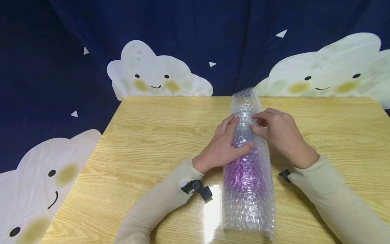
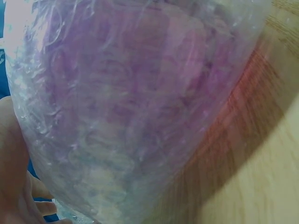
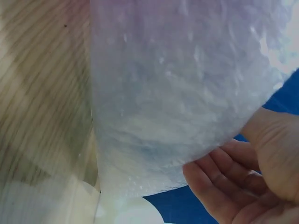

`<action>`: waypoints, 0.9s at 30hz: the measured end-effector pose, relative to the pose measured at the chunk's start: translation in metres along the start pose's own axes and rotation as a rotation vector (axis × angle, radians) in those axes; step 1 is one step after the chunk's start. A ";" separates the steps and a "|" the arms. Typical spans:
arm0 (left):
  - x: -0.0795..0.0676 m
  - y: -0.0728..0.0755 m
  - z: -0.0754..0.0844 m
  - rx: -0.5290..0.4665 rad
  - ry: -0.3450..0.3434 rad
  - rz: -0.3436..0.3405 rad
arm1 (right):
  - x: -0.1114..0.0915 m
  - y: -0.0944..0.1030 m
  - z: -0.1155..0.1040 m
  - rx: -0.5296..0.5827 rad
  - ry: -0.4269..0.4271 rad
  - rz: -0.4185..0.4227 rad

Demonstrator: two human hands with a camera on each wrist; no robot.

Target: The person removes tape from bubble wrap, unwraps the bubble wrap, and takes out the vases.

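Observation:
A purple object, its exact kind blurred by the wrapping, lies inside a long sleeve of clear bubble wrap point(image 1: 248, 210) on the wooden table. My left hand point(image 1: 223, 145) rests on the wrap's left side, its fingers stretched toward the far end and its thumb across the top. On the opposite side, the bent fingertips of my right hand point(image 1: 278, 132) touch the wrap, with thumb and index finger apart. In the left wrist view the purple part point(image 2: 126, 70) shows through the bubbles. The right wrist view has the right hand's curved fingers point(image 3: 224, 177) at the wrap's edge.
The wrap stretches toward the far edge of the wooden table point(image 1: 137, 135). Behind it hangs a dark blue cloth point(image 1: 182, 27) printed with smiling clouds. A black wrist mount point(image 1: 196, 189) sticks out from the left sleeve and another point(image 1: 285, 175) from the right.

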State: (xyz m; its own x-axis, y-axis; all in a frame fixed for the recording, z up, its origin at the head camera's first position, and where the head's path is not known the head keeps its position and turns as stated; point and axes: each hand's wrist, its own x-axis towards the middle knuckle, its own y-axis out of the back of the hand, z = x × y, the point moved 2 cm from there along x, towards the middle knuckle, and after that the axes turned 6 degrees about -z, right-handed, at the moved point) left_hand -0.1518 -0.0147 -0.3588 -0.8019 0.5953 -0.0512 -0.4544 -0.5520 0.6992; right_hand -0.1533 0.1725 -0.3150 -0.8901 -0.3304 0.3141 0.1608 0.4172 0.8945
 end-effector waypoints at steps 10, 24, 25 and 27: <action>0.001 0.000 -0.001 -0.017 0.003 -0.003 | 0.000 -0.003 0.001 0.005 0.050 0.005; 0.001 -0.001 -0.001 -0.014 -0.008 0.002 | 0.001 -0.009 0.004 0.025 0.065 -0.001; 0.001 -0.001 -0.001 -0.013 -0.008 0.002 | 0.001 -0.009 0.004 0.027 0.064 -0.002; 0.001 -0.001 -0.001 -0.013 -0.007 0.002 | 0.001 -0.009 0.003 0.031 0.059 -0.008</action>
State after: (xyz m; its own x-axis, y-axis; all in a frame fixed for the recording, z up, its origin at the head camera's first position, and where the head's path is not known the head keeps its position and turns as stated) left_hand -0.1525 -0.0140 -0.3598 -0.7998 0.5985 -0.0448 -0.4582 -0.5607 0.6896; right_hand -0.1575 0.1710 -0.3241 -0.8647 -0.3825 0.3255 0.1393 0.4400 0.8871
